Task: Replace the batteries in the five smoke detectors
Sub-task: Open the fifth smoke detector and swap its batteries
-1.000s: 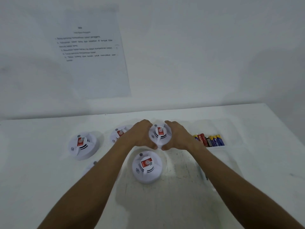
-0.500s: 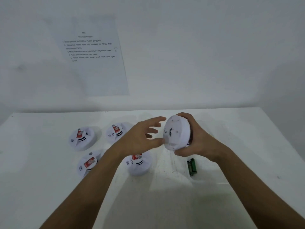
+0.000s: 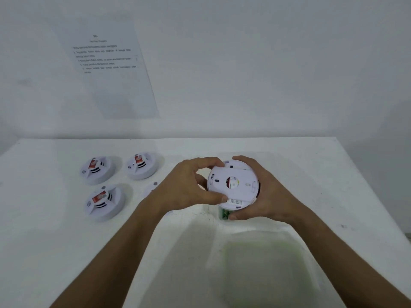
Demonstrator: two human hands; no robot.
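I hold one white round smoke detector (image 3: 233, 184) above the table with its flat back facing me. My right hand (image 3: 264, 194) cups its body from the right and below. My left hand (image 3: 189, 187) pinches the round back plate at its left rim, and the plate sits shifted off the body, so a green circuit board (image 3: 225, 214) shows at the bottom. Three more detectors lie face up with red labels: back left (image 3: 96, 168), back middle (image 3: 142, 164) and front left (image 3: 103, 202). Another detector (image 3: 151, 188) is mostly hidden behind my left wrist.
The white table (image 3: 322, 196) ends at the right edge and meets a white wall at the back. A printed instruction sheet (image 3: 106, 67) hangs on the wall. No batteries show in this frame.
I lifted one detector off the table and turned its back toward me. My left hand, open half a second ago, now pinches the back plate, which has shifted off the body.
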